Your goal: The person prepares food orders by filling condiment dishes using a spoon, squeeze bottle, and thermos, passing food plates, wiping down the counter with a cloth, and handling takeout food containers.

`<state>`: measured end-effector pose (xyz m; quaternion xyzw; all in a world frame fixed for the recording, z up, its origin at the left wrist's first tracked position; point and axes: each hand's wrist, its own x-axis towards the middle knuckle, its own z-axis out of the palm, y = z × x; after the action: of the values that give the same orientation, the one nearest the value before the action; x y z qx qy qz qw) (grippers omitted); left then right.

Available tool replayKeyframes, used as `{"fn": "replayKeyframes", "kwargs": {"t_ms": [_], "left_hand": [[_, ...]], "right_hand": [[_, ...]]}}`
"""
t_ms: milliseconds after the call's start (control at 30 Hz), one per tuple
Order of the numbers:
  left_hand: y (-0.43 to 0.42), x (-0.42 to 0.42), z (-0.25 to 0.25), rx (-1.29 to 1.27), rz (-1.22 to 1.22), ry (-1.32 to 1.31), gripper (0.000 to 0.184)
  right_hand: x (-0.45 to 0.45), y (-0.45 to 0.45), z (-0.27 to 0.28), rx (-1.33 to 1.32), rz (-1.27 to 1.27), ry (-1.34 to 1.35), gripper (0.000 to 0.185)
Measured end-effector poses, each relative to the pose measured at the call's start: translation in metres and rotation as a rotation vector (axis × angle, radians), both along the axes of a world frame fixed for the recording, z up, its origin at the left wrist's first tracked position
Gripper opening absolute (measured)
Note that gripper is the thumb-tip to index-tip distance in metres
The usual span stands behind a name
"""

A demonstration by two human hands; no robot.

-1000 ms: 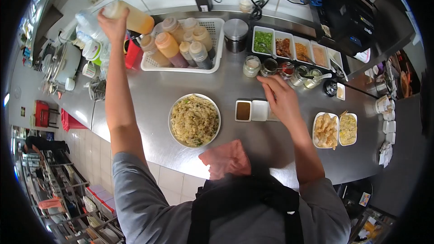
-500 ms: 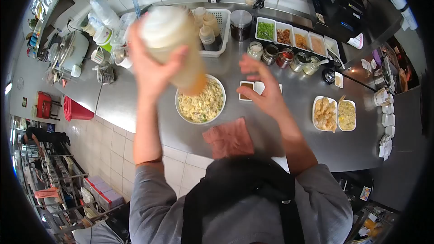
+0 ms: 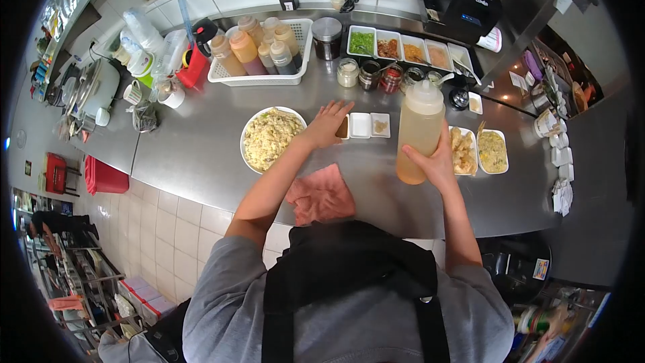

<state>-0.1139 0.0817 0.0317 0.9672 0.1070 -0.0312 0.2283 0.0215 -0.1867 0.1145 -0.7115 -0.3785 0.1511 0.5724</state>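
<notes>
My right hand (image 3: 435, 158) is wrapped round a large squeeze bottle (image 3: 420, 128) of yellowish liquid, held upright over the steel counter. Between the plate of fried rice (image 3: 272, 136) and a white dish (image 3: 360, 125) is my left hand (image 3: 326, 124), fingers spread and holding nothing. It partly covers a small dish of brown sauce (image 3: 343, 128). Another small dish (image 3: 380, 126) with pale contents stands to the right. Below my left hand lies a pink cloth (image 3: 321, 195).
A white basket (image 3: 262, 80) of sauce bottles stands at the back left, beside a lidded metal canister (image 3: 327, 39). Topping trays (image 3: 361, 42) and spice jars (image 3: 347, 72) line the back. Fried food (image 3: 463, 150) and a rice dish (image 3: 493, 151) sit at the right.
The large bottle has passed from my left hand to my right and moved rightward. My left hand has come down beside the small dishes, and the view has shifted.
</notes>
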Motion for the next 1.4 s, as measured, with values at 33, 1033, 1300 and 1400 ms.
{"fn": "replayKeyframes", "kwargs": {"t_ms": [33,1033,1300,1400], "left_hand": [[-0.004,0.003,-0.002,-0.001,-0.010,0.003,0.110],[-0.103,-0.002,-0.035,0.364,0.092,-0.099,0.112],[-0.113,-0.024,-0.036,0.327,0.183,-0.160,0.100],[-0.112,-0.028,-0.040,0.348,0.200,-0.146,0.096]], "right_hand": [[-0.001,-0.005,-0.004,-0.006,-0.065,-0.029,0.094],[-0.027,-0.055,-0.072,-0.882,-0.038,-0.559,0.096],[-0.033,-0.051,-0.060,-0.958,0.026,-0.744,0.096],[-0.034,-0.047,-0.059,-0.953,0.021,-0.828,0.094]]}}
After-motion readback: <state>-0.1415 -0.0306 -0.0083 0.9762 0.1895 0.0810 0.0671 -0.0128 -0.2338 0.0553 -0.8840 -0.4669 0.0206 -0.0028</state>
